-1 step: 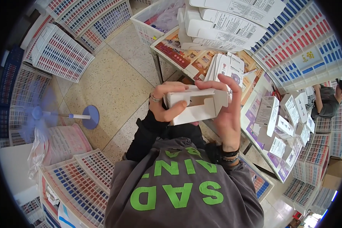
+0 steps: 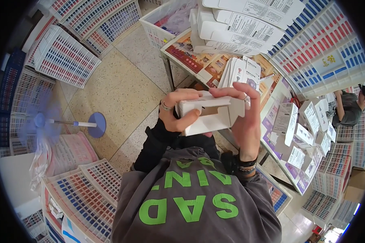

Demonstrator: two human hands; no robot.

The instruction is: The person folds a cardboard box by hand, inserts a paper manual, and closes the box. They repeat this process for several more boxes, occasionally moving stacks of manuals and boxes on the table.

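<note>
Both my hands hold a small white cardboard box (image 2: pixel 209 115) in front of my chest. My left hand (image 2: pixel 176 115), with a ring on one finger, grips its left end with the thumb underneath. My right hand (image 2: pixel 247 121) wraps the right end, where a flap stands open, its fingers lying over the top. Just beyond the box, a stack of flat unfolded box blanks (image 2: pixel 241 71) stands upright on the table (image 2: pixel 182 52).
Several folded white boxes (image 2: pixel 300 133) lie on the table to my right, and large flat white cartons (image 2: pixel 239 28) are stacked at its far end. Plastic crates (image 2: pixel 65 56) surround a standing fan (image 2: pixel 44 121) on the left floor. Another person (image 2: pixel 348 105) sits far right.
</note>
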